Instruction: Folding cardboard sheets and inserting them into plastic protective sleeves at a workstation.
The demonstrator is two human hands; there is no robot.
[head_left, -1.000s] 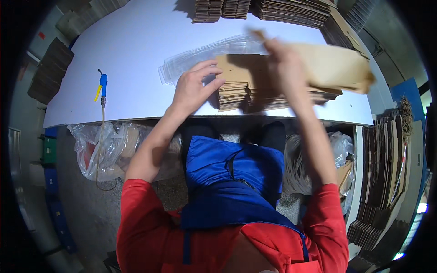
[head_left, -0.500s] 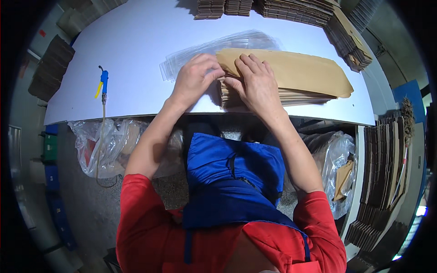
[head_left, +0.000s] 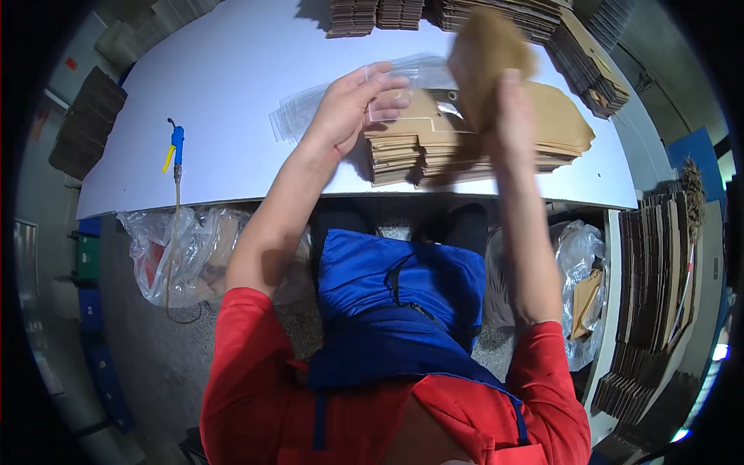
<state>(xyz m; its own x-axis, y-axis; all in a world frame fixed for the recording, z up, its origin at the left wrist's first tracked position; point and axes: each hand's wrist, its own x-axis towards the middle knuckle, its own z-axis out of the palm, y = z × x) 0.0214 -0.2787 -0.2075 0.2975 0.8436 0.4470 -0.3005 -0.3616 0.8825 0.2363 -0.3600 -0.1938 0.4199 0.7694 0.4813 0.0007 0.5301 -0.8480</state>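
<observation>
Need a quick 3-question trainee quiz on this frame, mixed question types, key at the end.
1. True or false: the right hand presses flat on the white table.
2. What does the left hand rest on?
A. blue and yellow tool
B. clear plastic bags beside the stack of flat cardboard pieces
C. the blue apron
3. Fill in: the right hand lifts a blurred ____ cardboard piece above the stack.

Key: 1 false; 2 B; 3 brown

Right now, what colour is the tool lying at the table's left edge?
Blue with a yellow part, the tool on the white table; head view.
</observation>
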